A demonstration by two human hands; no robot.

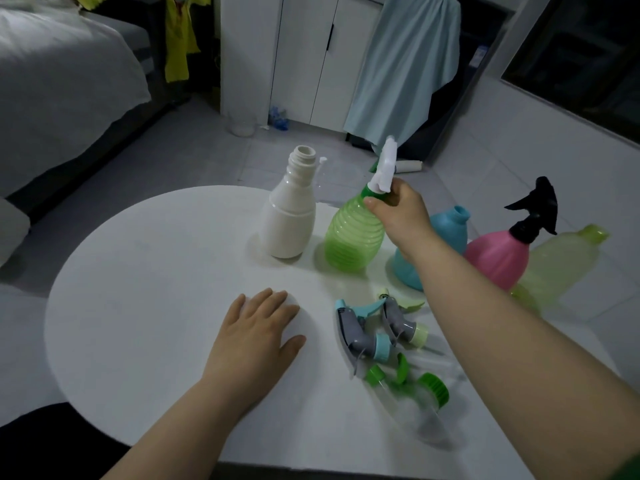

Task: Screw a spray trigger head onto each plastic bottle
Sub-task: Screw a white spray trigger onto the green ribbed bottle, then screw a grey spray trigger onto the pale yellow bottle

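Hands apart. Left hand [258, 332]: lies palm down on the worktop [138, 271], fingers straight and slightly spread, holds nothing. Right hand [398, 213]: reaches to the far side, pinches the green collar at the neck of the green ribbed bottle [349, 237] with thumb and curled fingers.

Worktop: round, white, carries everything below.
Bed [62, 74]: far left, under a pale cover.
White wardrobe [304, 57]: behind, doors closed.
Light blue cloth [405, 64]: hangs to the right of the wardrobe doors.

Pale yellow-green bottle [561, 265]: on its side at the right edge, neck open, just beside the pink bottle [498, 258].
Pink bottle: upright, wears a black trigger head [535, 213].
White bottle [289, 220]: upright, neck open, just left of the green ribbed bottle.
Green ribbed bottle: upright at the far side, topped by a white trigger head [386, 164].
Blue bottle [450, 226]: neck open, partly hidden behind the right forearm.

Loose near the right forearm, lying flat:
Clear trigger head [408, 393] with green collar, nearest.
Grey trigger head with blue collar [360, 336].
Grey trigger head with pale green collar [401, 322], just beside it.
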